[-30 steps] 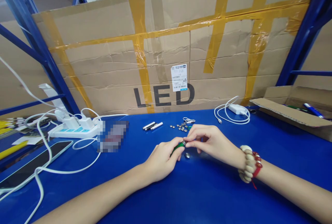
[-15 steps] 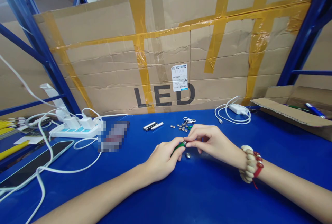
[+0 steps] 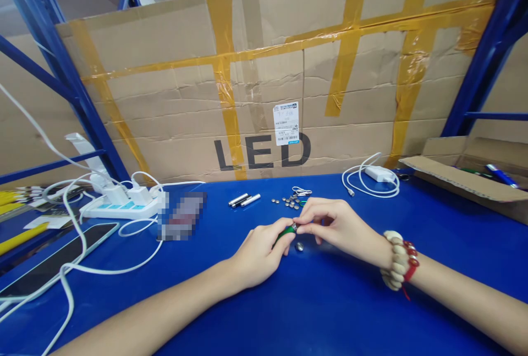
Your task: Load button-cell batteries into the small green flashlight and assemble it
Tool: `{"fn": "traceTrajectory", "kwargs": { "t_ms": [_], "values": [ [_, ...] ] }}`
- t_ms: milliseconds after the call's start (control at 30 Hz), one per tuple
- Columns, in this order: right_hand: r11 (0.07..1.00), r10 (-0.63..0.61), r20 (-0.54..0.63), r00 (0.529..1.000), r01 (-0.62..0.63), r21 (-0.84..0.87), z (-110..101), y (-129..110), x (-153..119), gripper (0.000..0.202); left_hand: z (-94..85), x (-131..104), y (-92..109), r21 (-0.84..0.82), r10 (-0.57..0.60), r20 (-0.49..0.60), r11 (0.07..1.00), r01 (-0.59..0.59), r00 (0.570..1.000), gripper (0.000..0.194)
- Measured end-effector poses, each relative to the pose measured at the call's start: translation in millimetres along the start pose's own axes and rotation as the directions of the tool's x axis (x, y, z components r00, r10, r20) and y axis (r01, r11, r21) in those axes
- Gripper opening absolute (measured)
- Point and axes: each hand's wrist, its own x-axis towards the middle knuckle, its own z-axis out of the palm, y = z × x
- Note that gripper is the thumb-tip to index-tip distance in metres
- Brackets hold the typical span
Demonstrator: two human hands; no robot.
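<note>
My left hand (image 3: 259,254) is closed around a small green tube (image 3: 284,233) with a silver end. My right hand (image 3: 332,228), with beaded bracelets at the wrist, pinches at that silver end; its fingertips hide any small part between them. Just below the fingers, a small round silver piece (image 3: 299,246) lies on the blue table (image 3: 264,312). Beyond my hands are several button cells (image 3: 292,202) in a loose cluster. A looped white cord (image 3: 302,191) lies behind them, and silver and black tubes (image 3: 244,200) rest to their left.
A white power strip (image 3: 124,207) with plugs and trailing cables stands at left, near a phone (image 3: 61,259) and a blurred-out item (image 3: 182,215). A white charger with coiled cable (image 3: 377,173) lies at back right. An open cardboard box (image 3: 466,180) holds pens or similar tubes. Taped cardboard (image 3: 185,108) walls the back.
Both hands keep the same grip on the green tube, almost still. The whole view has shifted very slightly. Nothing on the table has visibly moved.
</note>
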Motion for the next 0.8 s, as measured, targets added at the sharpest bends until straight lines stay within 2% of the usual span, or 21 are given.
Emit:
{"fn": "traceTrajectory", "kwargs": {
  "t_ms": [800],
  "values": [
    [0.997, -0.039, -0.011, 0.999, 0.038, -0.067, -0.2, -1.2, 0.2, 0.023, 0.2, -0.6, 0.0, 0.011, 0.002, 0.001, 1.0, -0.002, 1.0, 0.02]
  ]
}}
